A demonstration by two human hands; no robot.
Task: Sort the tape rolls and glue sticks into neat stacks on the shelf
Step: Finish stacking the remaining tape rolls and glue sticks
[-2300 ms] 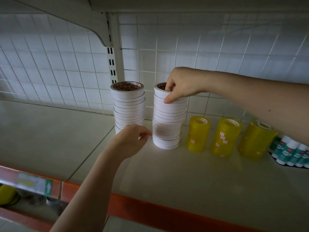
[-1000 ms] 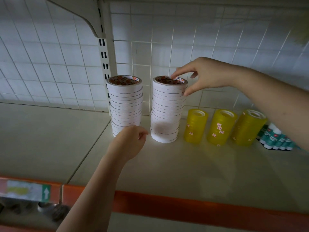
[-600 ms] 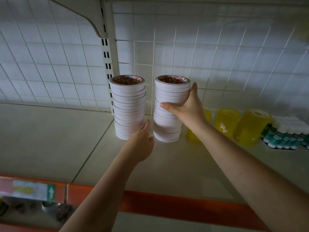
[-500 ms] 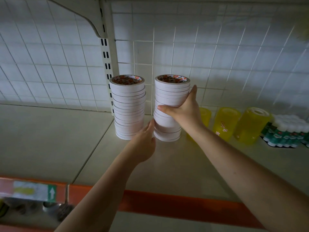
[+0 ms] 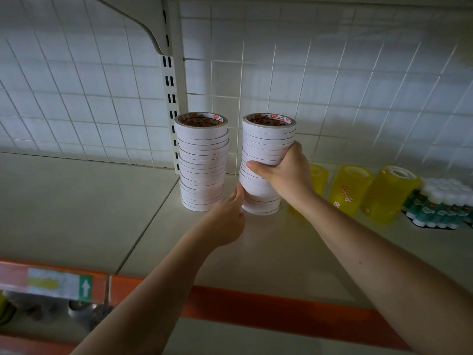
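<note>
Two stacks of white tape rolls stand near the back edge of the shelf (image 5: 76,201), by the slotted upright (image 5: 171,98): the left stack (image 5: 203,162) and the right stack (image 5: 266,139), close together but apart. Right hand (image 5: 284,172) clamps the right stack at mid-height, thumb across its front and fingers curled round it. Left hand (image 5: 225,221) lies with straight fingers against the lower rolls of the same stack. Step in hand, as judged: squaring the right stack, whose lower rolls sit slightly offset. Next move likely calls for light, even pressure from both sides, without tipping the column. Yellow tape rolls (image 5: 350,190) and glue sticks (image 5: 440,203) lie further toward the shelf's right end.
</note>
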